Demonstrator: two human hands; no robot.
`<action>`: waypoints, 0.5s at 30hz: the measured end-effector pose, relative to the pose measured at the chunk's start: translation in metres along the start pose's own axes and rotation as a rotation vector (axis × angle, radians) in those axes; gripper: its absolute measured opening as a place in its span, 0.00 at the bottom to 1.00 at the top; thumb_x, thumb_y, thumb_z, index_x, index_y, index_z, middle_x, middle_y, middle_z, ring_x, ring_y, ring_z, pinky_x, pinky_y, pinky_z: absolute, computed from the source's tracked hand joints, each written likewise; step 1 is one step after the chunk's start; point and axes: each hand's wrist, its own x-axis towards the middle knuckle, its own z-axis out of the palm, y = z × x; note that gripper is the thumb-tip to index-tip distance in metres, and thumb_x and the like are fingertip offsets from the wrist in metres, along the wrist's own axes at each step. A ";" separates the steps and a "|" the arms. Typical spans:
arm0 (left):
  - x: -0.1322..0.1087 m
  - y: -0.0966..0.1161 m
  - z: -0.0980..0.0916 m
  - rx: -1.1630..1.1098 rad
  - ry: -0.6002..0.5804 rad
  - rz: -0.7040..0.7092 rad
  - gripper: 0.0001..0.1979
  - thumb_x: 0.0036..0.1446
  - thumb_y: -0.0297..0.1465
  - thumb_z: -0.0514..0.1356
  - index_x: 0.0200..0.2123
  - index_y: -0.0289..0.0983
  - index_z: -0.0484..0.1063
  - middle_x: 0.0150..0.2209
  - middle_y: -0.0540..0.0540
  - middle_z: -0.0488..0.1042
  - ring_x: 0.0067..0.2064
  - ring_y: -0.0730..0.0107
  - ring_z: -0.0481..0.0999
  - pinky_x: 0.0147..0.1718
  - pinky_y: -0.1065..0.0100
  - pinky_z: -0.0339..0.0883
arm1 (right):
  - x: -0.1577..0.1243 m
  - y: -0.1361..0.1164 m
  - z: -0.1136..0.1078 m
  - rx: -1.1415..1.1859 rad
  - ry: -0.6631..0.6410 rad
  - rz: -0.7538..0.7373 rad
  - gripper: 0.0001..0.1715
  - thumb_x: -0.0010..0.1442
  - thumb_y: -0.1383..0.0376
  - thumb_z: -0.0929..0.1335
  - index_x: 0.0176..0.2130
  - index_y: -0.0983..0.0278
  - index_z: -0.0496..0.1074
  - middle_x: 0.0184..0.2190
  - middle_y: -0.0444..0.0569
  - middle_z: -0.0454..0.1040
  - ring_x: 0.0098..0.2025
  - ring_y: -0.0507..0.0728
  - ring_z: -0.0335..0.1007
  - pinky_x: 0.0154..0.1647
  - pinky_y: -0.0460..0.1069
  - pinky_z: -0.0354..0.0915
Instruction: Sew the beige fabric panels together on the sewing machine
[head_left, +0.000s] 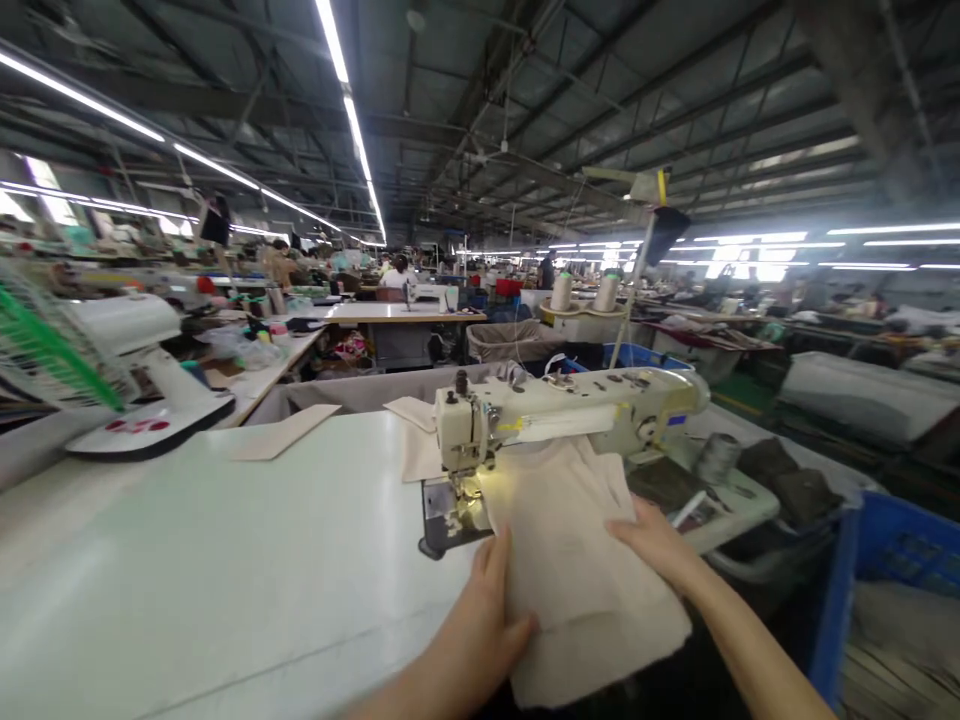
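Note:
Beige fabric [570, 560] hangs between my two hands, just right of the sewing machine's needle area. My left hand [480, 630] grips its left edge, the thumb lying over the cloth. At the upper right edge, my right hand [652, 540] pinches the same fabric, its fingers partly hidden behind it. The pale sewing machine [461, 430] stands beyond, its lamp lighting the presser foot and the dark needle plate [442, 525]. The cloth's upper end reaches under the machine's arm. Whether it touches the presser foot I cannot tell.
Cut beige pieces [289, 432] lie on the white table [225, 560], with another beige piece [420, 455] behind the machine head. A white fan [127, 330] stands at left. Thread cones [561, 292] rise behind. A blue crate [832, 600] sits at right, near a grey thread spool [718, 460].

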 end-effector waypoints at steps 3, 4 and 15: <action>0.022 0.013 -0.003 0.343 -0.058 -0.021 0.44 0.53 0.34 0.62 0.71 0.29 0.51 0.72 0.29 0.50 0.72 0.42 0.51 0.69 0.52 0.50 | 0.032 -0.013 -0.003 -0.259 0.066 -0.069 0.28 0.55 0.67 0.65 0.56 0.61 0.73 0.49 0.52 0.81 0.52 0.64 0.76 0.52 0.53 0.68; 0.029 0.015 -0.004 0.431 -0.052 -0.033 0.43 0.55 0.36 0.62 0.71 0.29 0.53 0.71 0.28 0.51 0.72 0.41 0.52 0.68 0.51 0.51 | 0.041 -0.019 -0.001 -0.294 0.089 -0.065 0.28 0.56 0.68 0.66 0.57 0.61 0.72 0.48 0.53 0.81 0.51 0.64 0.76 0.50 0.53 0.68; 0.095 -0.014 0.000 0.484 0.134 0.108 0.36 0.57 0.40 0.64 0.66 0.34 0.61 0.65 0.29 0.63 0.66 0.41 0.62 0.63 0.46 0.58 | 0.021 -0.047 0.035 -0.455 0.653 -0.319 0.23 0.66 0.64 0.67 0.59 0.67 0.67 0.59 0.64 0.68 0.63 0.72 0.60 0.62 0.66 0.57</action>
